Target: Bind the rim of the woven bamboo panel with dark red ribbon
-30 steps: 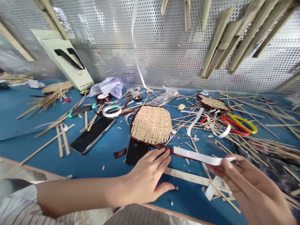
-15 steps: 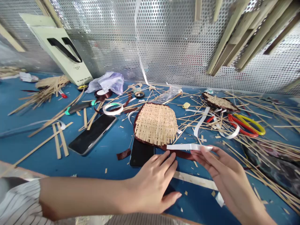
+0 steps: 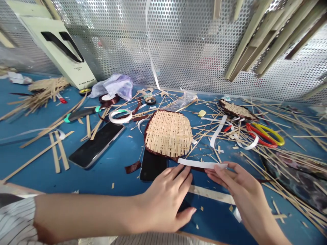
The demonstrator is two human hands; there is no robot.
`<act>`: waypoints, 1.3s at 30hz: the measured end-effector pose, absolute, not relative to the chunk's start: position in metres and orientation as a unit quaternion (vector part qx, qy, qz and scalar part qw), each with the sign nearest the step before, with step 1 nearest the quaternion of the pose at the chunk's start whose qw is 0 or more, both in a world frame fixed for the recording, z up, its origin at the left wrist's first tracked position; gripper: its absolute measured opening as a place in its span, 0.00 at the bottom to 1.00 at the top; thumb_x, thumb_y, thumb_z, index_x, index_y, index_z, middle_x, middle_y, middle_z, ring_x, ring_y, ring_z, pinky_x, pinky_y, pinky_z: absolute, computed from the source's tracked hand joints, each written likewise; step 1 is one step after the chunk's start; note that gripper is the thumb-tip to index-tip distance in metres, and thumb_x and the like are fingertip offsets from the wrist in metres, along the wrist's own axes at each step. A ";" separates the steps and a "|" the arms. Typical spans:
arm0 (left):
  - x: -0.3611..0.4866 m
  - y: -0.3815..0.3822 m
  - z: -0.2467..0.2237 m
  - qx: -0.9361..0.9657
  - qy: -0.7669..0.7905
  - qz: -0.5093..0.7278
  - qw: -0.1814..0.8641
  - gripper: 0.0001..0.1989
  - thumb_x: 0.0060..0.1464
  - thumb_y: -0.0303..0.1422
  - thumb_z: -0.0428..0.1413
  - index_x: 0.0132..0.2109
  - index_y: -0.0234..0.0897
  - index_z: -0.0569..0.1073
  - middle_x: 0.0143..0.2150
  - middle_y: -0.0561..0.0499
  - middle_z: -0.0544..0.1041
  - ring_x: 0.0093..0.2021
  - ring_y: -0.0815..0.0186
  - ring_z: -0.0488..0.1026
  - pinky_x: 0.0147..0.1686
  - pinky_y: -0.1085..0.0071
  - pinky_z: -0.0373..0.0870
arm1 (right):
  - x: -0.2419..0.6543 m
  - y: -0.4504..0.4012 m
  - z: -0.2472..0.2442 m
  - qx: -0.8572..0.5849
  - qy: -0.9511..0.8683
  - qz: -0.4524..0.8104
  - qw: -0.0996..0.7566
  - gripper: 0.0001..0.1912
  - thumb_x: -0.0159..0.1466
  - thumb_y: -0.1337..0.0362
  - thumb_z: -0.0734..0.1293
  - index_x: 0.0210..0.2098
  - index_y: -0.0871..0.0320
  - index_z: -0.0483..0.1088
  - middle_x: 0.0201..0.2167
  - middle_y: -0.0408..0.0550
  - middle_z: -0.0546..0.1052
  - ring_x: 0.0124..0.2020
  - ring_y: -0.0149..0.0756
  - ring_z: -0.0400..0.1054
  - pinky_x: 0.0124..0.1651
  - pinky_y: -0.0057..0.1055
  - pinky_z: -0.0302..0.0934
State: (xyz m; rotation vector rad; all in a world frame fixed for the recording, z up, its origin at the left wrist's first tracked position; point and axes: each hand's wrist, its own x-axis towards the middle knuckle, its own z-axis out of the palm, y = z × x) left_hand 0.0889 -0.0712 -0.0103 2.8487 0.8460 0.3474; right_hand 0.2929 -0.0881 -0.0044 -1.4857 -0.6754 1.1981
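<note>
A woven bamboo piece [image 3: 168,133] edged in dark brown ribbon lies mid-table, partly over a black phone [image 3: 152,166]. My left hand [image 3: 168,200] rests flat with fingers stretched out, its fingertips at the lower edge of the weave by the near end of a white tape strip [image 3: 196,164]. Between thumb and fingers, my right hand [image 3: 237,183] pinches the strip's other end. Brown ribbon [image 3: 198,169] runs beneath the strip toward the right hand; whether those fingers also grip it is hidden.
A second phone [image 3: 97,144], a white tape roll [image 3: 120,116] and a green-black cutter [image 3: 81,114] lie to the left. Red-and-yellow scissors [image 3: 265,134], loose bamboo strips and a smaller woven piece [image 3: 238,109] are on the right. Behind stands a perforated metal panel [image 3: 176,44].
The right hand has come slightly down and left, and the tape strip now slopes down toward it. My left hand stays nearly in place. The view has shifted a little.
</note>
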 end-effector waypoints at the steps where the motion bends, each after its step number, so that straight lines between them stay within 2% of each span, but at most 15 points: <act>1: 0.089 -0.071 -0.011 0.949 0.282 0.117 0.074 0.29 0.58 0.44 0.42 0.59 0.27 0.61 0.61 0.37 0.63 0.61 0.50 0.58 0.55 0.54 0.63 | 0.294 -0.089 -0.004 -0.628 -0.286 0.498 0.525 0.31 0.47 0.52 0.76 0.40 0.63 0.62 0.32 0.55 0.77 0.38 0.44 0.72 0.42 0.28 0.71; 5: 0.090 -0.071 -0.010 0.950 0.279 0.123 0.071 0.29 0.58 0.44 0.43 0.58 0.26 0.62 0.60 0.37 0.63 0.61 0.49 0.59 0.55 0.54 0.63 | 0.297 -0.091 -0.003 -0.641 -0.281 0.499 0.511 0.32 0.45 0.52 0.76 0.41 0.62 0.61 0.31 0.54 0.77 0.39 0.46 0.72 0.43 0.30 0.71; 9: 0.091 -0.071 -0.008 0.946 0.287 0.128 0.079 0.29 0.56 0.44 0.46 0.56 0.24 0.64 0.56 0.33 0.66 0.57 0.49 0.64 0.52 0.55 0.65 | 0.294 -0.092 0.001 -0.632 -0.297 0.491 0.521 0.28 0.47 0.55 0.76 0.39 0.62 0.62 0.31 0.53 0.77 0.39 0.45 0.72 0.43 0.32 0.70; 13: 0.090 -0.071 -0.008 0.944 0.295 0.127 0.078 0.29 0.55 0.44 0.48 0.56 0.25 0.64 0.61 0.29 0.58 0.57 0.46 0.63 0.50 0.53 0.66 | 0.293 -0.093 0.002 -0.630 -0.295 0.493 0.522 0.26 0.48 0.56 0.76 0.37 0.62 0.63 0.31 0.53 0.77 0.39 0.45 0.72 0.45 0.33 0.69; 16: 0.090 -0.071 -0.010 0.943 0.298 0.117 0.088 0.29 0.55 0.45 0.47 0.57 0.27 0.63 0.63 0.31 0.56 0.59 0.47 0.61 0.52 0.53 0.65 | 0.296 -0.094 0.001 -0.628 -0.308 0.499 0.512 0.26 0.48 0.54 0.75 0.38 0.61 0.63 0.32 0.53 0.77 0.39 0.43 0.72 0.44 0.31 0.69; 19: 0.089 -0.071 -0.012 0.943 0.299 0.115 0.094 0.29 0.56 0.45 0.45 0.58 0.28 0.62 0.63 0.34 0.58 0.61 0.48 0.58 0.54 0.53 0.63 | 0.297 -0.097 0.003 -0.649 -0.344 0.479 0.481 0.25 0.49 0.52 0.74 0.36 0.60 0.64 0.28 0.50 0.76 0.33 0.39 0.73 0.35 0.26 0.69; 22: 0.089 -0.070 -0.011 0.941 0.296 0.124 0.104 0.29 0.56 0.45 0.46 0.57 0.28 0.62 0.63 0.34 0.59 0.62 0.49 0.57 0.55 0.53 0.62 | 0.294 -0.101 0.004 -0.686 -0.390 0.418 0.449 0.20 0.53 0.51 0.70 0.36 0.59 0.66 0.25 0.44 0.74 0.22 0.30 0.66 0.23 0.21 0.61; 24: 0.090 -0.069 -0.009 0.940 0.297 0.127 0.108 0.29 0.54 0.45 0.48 0.56 0.27 0.64 0.62 0.34 0.60 0.60 0.49 0.59 0.54 0.53 0.63 | 0.294 -0.104 0.002 -0.697 -0.430 0.384 0.426 0.18 0.54 0.50 0.69 0.35 0.58 0.68 0.26 0.44 0.74 0.21 0.29 0.63 0.21 0.21 0.56; 28: 0.092 -0.069 -0.005 0.937 0.311 0.120 0.104 0.29 0.53 0.45 0.49 0.55 0.28 0.65 0.60 0.35 0.63 0.51 0.50 0.66 0.47 0.54 0.67 | 0.302 -0.107 -0.004 -0.719 -0.530 0.274 0.355 0.18 0.58 0.48 0.65 0.35 0.56 0.72 0.25 0.45 0.72 0.20 0.30 0.60 0.20 0.25 0.54; 31: 0.092 -0.069 -0.005 0.938 0.312 0.117 0.093 0.29 0.53 0.46 0.49 0.55 0.28 0.65 0.60 0.35 0.63 0.49 0.51 0.66 0.46 0.54 0.67 | 0.316 -0.108 -0.008 -0.713 -0.588 0.140 0.356 0.18 0.59 0.48 0.64 0.34 0.55 0.75 0.37 0.50 0.71 0.28 0.34 0.65 0.25 0.26 0.58; 33: 0.093 -0.069 -0.005 0.940 0.309 0.116 0.085 0.29 0.53 0.46 0.48 0.55 0.28 0.65 0.60 0.35 0.62 0.49 0.51 0.65 0.46 0.54 0.66 | 0.322 -0.108 -0.010 -0.711 -0.596 0.103 0.359 0.18 0.58 0.47 0.65 0.33 0.54 0.76 0.42 0.51 0.69 0.34 0.36 0.66 0.25 0.26 0.58; 39: 0.092 -0.069 -0.005 0.944 0.307 0.098 0.067 0.31 0.55 0.47 0.47 0.57 0.26 0.64 0.61 0.35 0.62 0.49 0.52 0.65 0.46 0.56 0.64 | 0.321 -0.112 -0.011 -0.737 -0.571 0.133 0.338 0.18 0.62 0.47 0.62 0.32 0.54 0.76 0.40 0.48 0.70 0.35 0.37 0.65 0.27 0.28 0.57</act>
